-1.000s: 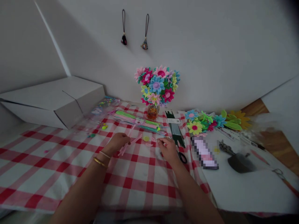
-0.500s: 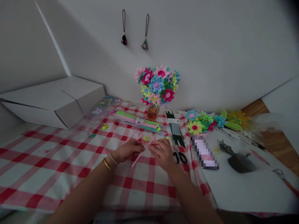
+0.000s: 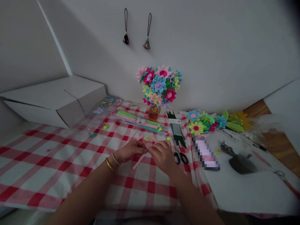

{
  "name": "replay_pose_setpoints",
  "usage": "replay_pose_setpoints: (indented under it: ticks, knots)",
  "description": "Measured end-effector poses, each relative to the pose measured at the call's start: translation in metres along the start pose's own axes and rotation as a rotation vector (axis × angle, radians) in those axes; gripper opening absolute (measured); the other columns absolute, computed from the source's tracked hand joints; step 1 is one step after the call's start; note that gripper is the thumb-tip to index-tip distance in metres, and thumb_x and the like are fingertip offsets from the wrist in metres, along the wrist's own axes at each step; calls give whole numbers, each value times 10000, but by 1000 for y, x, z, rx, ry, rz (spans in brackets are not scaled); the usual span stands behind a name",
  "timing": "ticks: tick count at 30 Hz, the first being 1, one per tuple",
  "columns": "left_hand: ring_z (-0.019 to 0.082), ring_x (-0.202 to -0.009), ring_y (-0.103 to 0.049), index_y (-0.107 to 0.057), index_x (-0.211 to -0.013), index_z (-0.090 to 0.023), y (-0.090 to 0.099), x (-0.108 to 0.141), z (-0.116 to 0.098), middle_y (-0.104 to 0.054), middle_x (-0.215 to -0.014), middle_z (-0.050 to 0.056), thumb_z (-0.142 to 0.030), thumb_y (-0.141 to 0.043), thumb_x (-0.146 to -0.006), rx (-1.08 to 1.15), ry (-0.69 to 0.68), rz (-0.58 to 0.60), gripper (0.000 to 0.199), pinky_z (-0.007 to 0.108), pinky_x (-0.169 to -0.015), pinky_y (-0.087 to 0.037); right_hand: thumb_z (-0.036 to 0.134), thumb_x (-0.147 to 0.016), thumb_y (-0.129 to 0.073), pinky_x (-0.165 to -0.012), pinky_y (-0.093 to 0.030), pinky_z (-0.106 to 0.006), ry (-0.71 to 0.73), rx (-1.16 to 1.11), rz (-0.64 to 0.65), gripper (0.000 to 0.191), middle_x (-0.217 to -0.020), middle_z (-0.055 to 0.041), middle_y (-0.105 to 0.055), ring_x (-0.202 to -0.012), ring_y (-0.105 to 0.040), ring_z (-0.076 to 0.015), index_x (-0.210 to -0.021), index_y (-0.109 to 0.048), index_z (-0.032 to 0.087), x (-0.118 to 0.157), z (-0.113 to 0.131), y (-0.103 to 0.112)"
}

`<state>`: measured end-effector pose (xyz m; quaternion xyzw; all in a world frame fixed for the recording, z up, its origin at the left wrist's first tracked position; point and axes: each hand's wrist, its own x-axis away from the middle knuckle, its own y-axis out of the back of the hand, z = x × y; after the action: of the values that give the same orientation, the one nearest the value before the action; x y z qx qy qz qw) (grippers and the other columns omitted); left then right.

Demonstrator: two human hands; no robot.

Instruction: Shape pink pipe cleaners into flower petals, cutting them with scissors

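Red-and-white checked tablecloth (image 3: 140,187), pink pipe cleaner (image 3: 138,161) held over it
A white cardboard box (image 3: 51,92) lies left, a flower bouquet (image 3: 158,85) behind; left hand (image 3: 131,150) and right hand (image 3: 162,155) meet in front, both pinching the pipe cleaner, one end jutting towards the near edge; black-handled scissors (image 3: 184,158) lie just beside the right hand, a yellow pompom (image 3: 168,138) beyond it

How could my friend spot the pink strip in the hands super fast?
Start at the red-and-white checked tablecloth, where the left hand and right hand meet. Below their fingertips, a thin pink strip slants toward the near edge. Unlike the colourful bundle lying behind in clear wrapping, it's being held.
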<state>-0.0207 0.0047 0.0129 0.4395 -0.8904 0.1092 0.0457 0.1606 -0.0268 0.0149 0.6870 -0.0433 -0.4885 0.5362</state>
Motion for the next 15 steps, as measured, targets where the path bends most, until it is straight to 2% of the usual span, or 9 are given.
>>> replay_pose_setpoints:
  ticks: [5, 11, 15]
  knots:
    - [45, -473, -327, -564, -672, -107, 1, -3, 4, -434, -522, -52, -281, -648, -667, 35, -25, 22, 193, 195, -466, -223, 211, -809, -486, -748, -336, -331, -177, -227, 32, 115, -793, -43, -622, -800, -504, -169, -775, -589, 174, -1, 3, -1]
    - [62, -600, -446, -592, -775, -113, -3, -9, 13, -540, -682, -12, -270, -635, -706, 91, -134, 25, 177, 189, -569, -329, 289, -762, -517, -586, -376, -242, -710, -883, 173, 145, -674, 3, -578, -616, -491, -114, -741, -583, 162, -2, -3, -4]
    - [104, -684, -543, -589, -827, -126, -9, -9, 17, -588, -760, 21, -257, -623, -725, 254, -101, 55, 169, 230, -656, -397, 300, -707, -582, -593, -372, -233, -921, -1145, 140, 155, -663, 11, -575, -597, -483, -95, -720, -603, 147, -2, -6, -6]
